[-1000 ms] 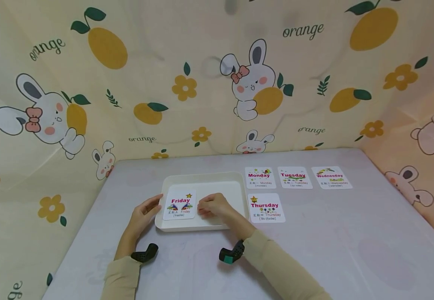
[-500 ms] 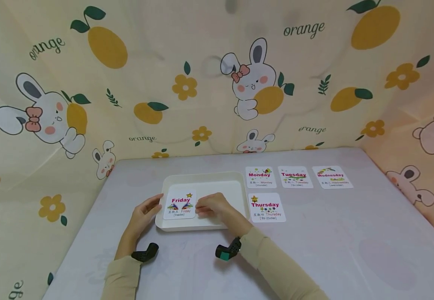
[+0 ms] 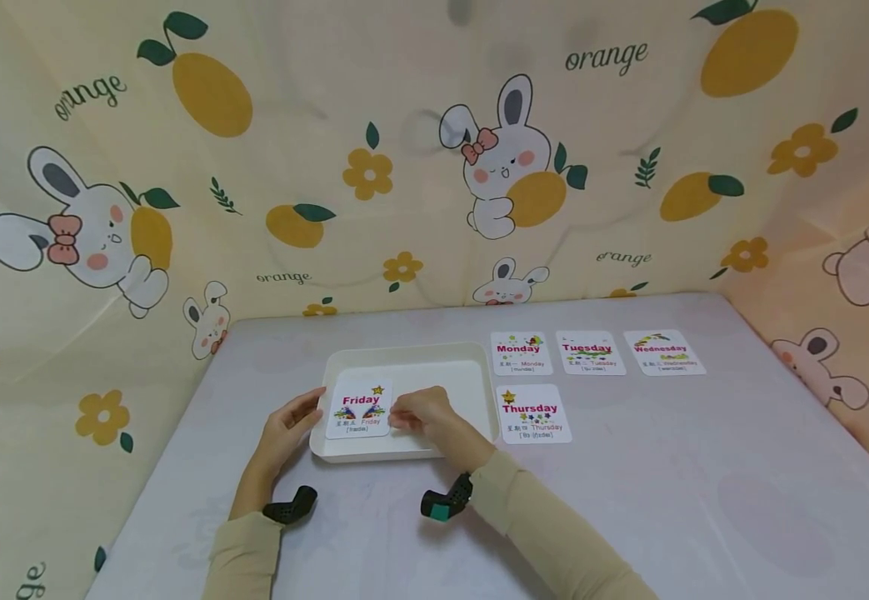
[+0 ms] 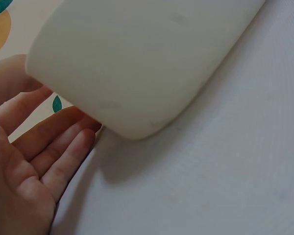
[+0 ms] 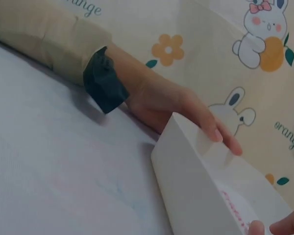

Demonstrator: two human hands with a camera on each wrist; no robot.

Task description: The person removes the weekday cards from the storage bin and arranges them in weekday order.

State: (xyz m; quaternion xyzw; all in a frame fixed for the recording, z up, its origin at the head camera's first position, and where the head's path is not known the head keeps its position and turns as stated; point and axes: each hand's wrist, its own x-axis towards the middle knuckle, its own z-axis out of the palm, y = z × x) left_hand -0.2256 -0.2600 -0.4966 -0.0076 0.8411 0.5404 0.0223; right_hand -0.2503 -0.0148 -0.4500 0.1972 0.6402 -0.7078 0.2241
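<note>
A white flash card reading "Friday" (image 3: 360,408) lies in the left part of a shallow white tray (image 3: 449,354). My right hand (image 3: 430,417) is over the tray, its bent fingers right at the card's right edge. In the right wrist view, a fingertip and thumb tip (image 5: 287,225) show at the lower corner, a small gap between them, close to the card's red print. My left hand (image 3: 287,429) touches the tray's left end; in the left wrist view its fingers (image 4: 63,166) stretch along the tray's outer wall. I cannot tell whether the right fingers pinch the card.
To the tray's right lie the Monday (image 3: 521,354), Tuesday (image 3: 591,353) and Wednesday (image 3: 663,353) cards in a row, with Thursday (image 3: 535,414) below Monday, close to the tray rim. A cloth printed with rabbits and oranges (image 3: 299,125) stands behind the white table (image 3: 666,500).
My right hand has shifted slightly left to the Friday card's edge, and its wrist and forearm have swung left. The left hand, the tray and the cards stay put.
</note>
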